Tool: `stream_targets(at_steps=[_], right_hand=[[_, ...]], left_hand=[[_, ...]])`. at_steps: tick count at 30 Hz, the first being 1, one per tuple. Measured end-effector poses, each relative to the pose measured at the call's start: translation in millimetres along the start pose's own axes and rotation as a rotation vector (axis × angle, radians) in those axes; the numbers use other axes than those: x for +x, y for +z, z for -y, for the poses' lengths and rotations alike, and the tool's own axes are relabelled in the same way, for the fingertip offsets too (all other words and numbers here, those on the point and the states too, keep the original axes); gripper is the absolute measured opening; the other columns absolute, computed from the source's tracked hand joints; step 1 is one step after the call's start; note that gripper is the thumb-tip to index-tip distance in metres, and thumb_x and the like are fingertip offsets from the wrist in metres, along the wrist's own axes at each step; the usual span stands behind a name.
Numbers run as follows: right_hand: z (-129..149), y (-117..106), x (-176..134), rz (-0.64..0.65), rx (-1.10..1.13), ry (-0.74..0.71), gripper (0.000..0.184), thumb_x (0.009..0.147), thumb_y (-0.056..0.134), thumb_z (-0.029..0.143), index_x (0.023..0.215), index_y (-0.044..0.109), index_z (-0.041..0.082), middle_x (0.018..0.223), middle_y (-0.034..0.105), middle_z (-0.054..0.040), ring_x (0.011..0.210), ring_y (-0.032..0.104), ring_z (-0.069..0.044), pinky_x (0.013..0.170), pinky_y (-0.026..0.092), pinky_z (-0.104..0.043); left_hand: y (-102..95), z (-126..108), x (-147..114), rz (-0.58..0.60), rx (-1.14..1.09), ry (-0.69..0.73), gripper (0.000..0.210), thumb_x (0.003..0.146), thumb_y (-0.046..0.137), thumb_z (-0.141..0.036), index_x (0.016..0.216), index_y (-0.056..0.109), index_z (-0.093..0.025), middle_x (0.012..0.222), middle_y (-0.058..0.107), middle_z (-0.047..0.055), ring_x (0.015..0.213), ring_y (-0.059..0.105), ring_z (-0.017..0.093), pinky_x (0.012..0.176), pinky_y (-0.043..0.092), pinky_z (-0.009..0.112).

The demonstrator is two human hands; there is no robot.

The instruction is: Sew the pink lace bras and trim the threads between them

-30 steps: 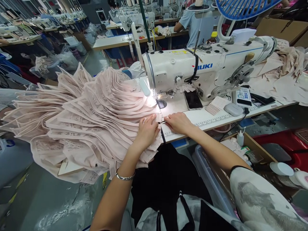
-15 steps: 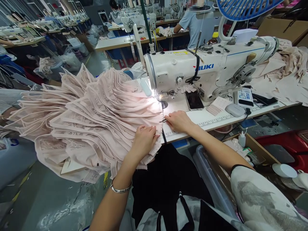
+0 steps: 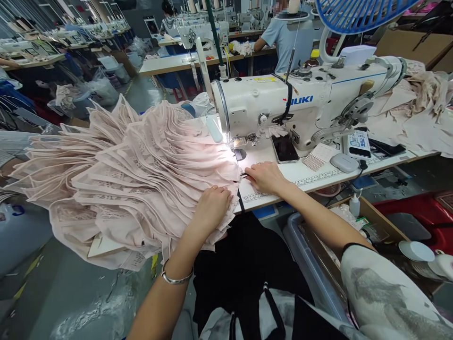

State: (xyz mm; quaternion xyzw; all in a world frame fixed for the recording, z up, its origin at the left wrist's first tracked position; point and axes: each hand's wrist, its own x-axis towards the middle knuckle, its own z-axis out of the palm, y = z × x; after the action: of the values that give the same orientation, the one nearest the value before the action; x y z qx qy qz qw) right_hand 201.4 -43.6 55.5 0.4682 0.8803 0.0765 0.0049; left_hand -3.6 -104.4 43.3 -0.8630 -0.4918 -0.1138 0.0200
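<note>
A large heap of pale pink garment pieces (image 3: 141, 160), with lace patches and many layered edges, covers the left side of the sewing table. My left hand (image 3: 214, 205) lies on its near right edge, fingers curled together over the cloth. Just right of that edge is my right hand (image 3: 265, 178), closed around a small dark pointed tool, which looks like thread snips (image 3: 244, 174). Its tip is close to the fabric; most of it is hidden in my fingers. Behind both hands stands a white sewing machine (image 3: 262, 104), its lamp lighting the needle area.
On the table lie a black phone (image 3: 285, 148), a grey case (image 3: 344, 163) and a printed ruler strip (image 3: 314, 177). More pink fabric (image 3: 417, 118) is piled at the right. Below stands a plastic bin (image 3: 311, 264). A co-worker in a blue shirt (image 3: 286, 42) sits behind.
My right hand and the snips have shifted slightly right, away from the fabric edge. My left hand remains on the cloth, its fingers drawn a little closer together.
</note>
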Motion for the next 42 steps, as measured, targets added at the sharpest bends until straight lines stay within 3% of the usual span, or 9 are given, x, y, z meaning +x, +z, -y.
stream_targets(at_steps=[5, 9, 11, 17, 24, 27, 30, 35, 42], right_hand=[[10.3, 1.8, -3.7, 0.042, -0.013, -0.085, 0.027, 0.096, 0.039, 0.028, 0.102, 0.062, 0.016, 0.089, 0.068, -0.0094, 0.08, 0.062, -0.021, 0.061, 0.025, -0.03], [16.8, 3.6, -3.4, 0.065, -0.013, -0.069, 0.026, 0.097, 0.038, 0.028, 0.1, 0.061, 0.016, 0.088, 0.068, -0.0093, 0.079, 0.063, -0.021, 0.058, 0.023, -0.03], [16.9, 2.9, -2.9, 0.071, -0.005, -0.052, 0.023, 0.096, 0.04, 0.028, 0.1, 0.06, 0.017, 0.089, 0.068, -0.0084, 0.078, 0.063, -0.02, 0.057, 0.022, -0.029], [2.2, -2.7, -2.8, 0.026, 0.008, 0.103, 0.03, 0.098, 0.035, 0.033, 0.109, 0.058, 0.017, 0.093, 0.068, -0.0093, 0.08, 0.063, -0.02, 0.06, 0.026, -0.029], [4.7, 2.3, 3.4, 0.07, -0.018, -0.032, 0.025, 0.096, 0.038, 0.029, 0.102, 0.059, 0.017, 0.087, 0.067, -0.0086, 0.077, 0.062, -0.02, 0.059, 0.025, -0.029], [8.8, 5.8, 5.2, 0.077, -0.011, -0.03, 0.024, 0.096, 0.038, 0.027, 0.103, 0.059, 0.017, 0.087, 0.067, -0.008, 0.076, 0.062, -0.02, 0.056, 0.021, -0.029], [6.5, 6.9, 5.5, 0.059, 0.003, 0.007, 0.024, 0.096, 0.039, 0.03, 0.104, 0.059, 0.019, 0.087, 0.067, -0.0069, 0.076, 0.062, -0.019, 0.056, 0.02, -0.029], [-7.2, 6.9, 9.1, 0.003, 0.001, 0.132, 0.029, 0.099, 0.035, 0.032, 0.106, 0.058, 0.018, 0.09, 0.067, -0.0086, 0.076, 0.061, -0.02, 0.058, 0.022, -0.029], [-4.6, 13.1, 25.9, -0.001, -0.01, 0.013, 0.022, 0.097, 0.041, 0.027, 0.099, 0.06, 0.017, 0.087, 0.067, -0.0074, 0.076, 0.061, -0.019, 0.057, 0.019, -0.03]], left_hand=[[-0.8, -2.5, -2.1, -0.029, -0.018, 0.002, 0.027, 0.093, 0.044, -0.02, 0.079, 0.067, -0.015, 0.083, 0.068, 0.01, 0.086, 0.058, 0.025, 0.077, 0.048, 0.04], [2.7, -0.1, 12.5, -0.101, 0.015, 0.018, 0.019, 0.087, 0.051, -0.018, 0.075, 0.066, -0.016, 0.13, 0.057, 0.016, 0.118, 0.049, 0.033, 0.096, 0.041, 0.051], [5.0, 2.8, 18.2, -0.056, -0.011, 0.038, 0.017, 0.086, 0.049, -0.014, 0.081, 0.065, -0.017, 0.141, 0.049, 0.015, 0.127, 0.045, 0.031, 0.105, 0.033, 0.054], [-0.1, 4.9, 7.0, 0.054, -0.006, 0.015, 0.02, 0.092, 0.045, -0.022, 0.091, 0.063, -0.015, 0.095, 0.07, 0.011, 0.094, 0.064, 0.025, 0.102, 0.037, 0.048], [-15.4, -6.1, 2.9, 0.152, 0.044, -0.015, 0.026, 0.096, 0.039, -0.024, 0.085, 0.061, -0.014, 0.082, 0.067, 0.009, 0.083, 0.064, 0.024, 0.093, 0.043, 0.042], [-15.1, -7.1, 17.6, 0.166, 0.061, -0.16, 0.028, 0.097, 0.032, -0.023, 0.103, 0.058, -0.014, 0.098, 0.066, 0.012, 0.081, 0.063, 0.024, 0.075, 0.049, 0.036], [-9.7, -5.1, 33.4, 0.138, 0.091, -0.222, 0.032, 0.096, 0.035, -0.021, 0.125, 0.047, -0.015, 0.123, 0.058, 0.015, 0.097, 0.061, 0.026, 0.069, 0.049, 0.034], [-5.3, -2.2, 36.8, 0.255, 0.114, -0.195, 0.029, 0.096, 0.033, -0.016, 0.097, 0.062, -0.015, 0.096, 0.066, 0.012, 0.095, 0.062, 0.026, 0.069, 0.048, 0.033], [-7.8, -4.6, 32.5, 0.23, 0.125, -0.113, 0.034, 0.096, 0.035, -0.02, 0.09, 0.068, -0.011, 0.089, 0.067, 0.014, 0.094, 0.06, 0.027, 0.083, 0.046, 0.039]])
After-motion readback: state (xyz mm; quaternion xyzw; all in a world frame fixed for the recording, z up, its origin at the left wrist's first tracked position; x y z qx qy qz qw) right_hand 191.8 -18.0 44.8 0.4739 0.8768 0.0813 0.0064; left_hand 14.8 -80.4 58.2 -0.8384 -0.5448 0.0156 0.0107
